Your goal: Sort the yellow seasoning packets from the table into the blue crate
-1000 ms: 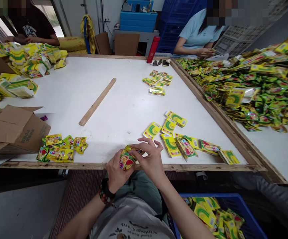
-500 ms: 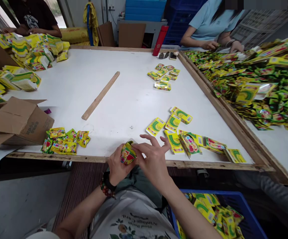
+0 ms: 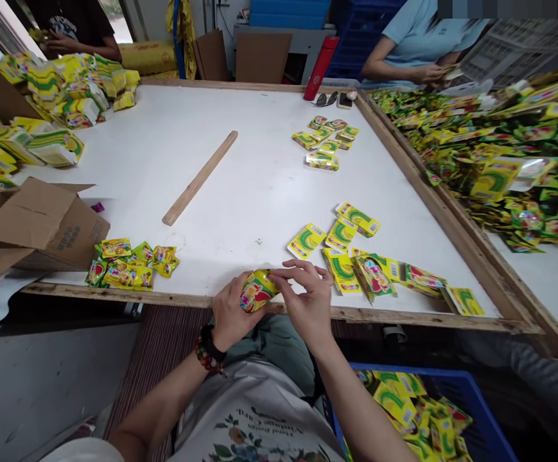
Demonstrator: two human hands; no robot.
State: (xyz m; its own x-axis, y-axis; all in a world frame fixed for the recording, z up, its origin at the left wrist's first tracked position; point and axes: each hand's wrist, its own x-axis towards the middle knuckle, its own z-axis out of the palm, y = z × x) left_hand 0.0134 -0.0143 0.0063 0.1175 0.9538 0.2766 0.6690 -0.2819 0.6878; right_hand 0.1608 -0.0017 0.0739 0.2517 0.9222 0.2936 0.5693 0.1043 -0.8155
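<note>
White tabletop (image 3: 259,173) carries loose yellow packets (image 3: 341,234), and at its near edge our left hand (image 3: 230,314) keeps gripping the bundle of packets (image 3: 255,292), while our right hand (image 3: 307,305), spread open a moment ago, has now closed its fingers (image 3: 283,274) on the bundle's top.

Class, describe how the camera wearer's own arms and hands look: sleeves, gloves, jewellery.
Both forearms are bare. The left hand and right hand wear no gloves. On the left wrist sit a black band and a bracelet of reddish and dark beads. The right wrist carries nothing.
</note>
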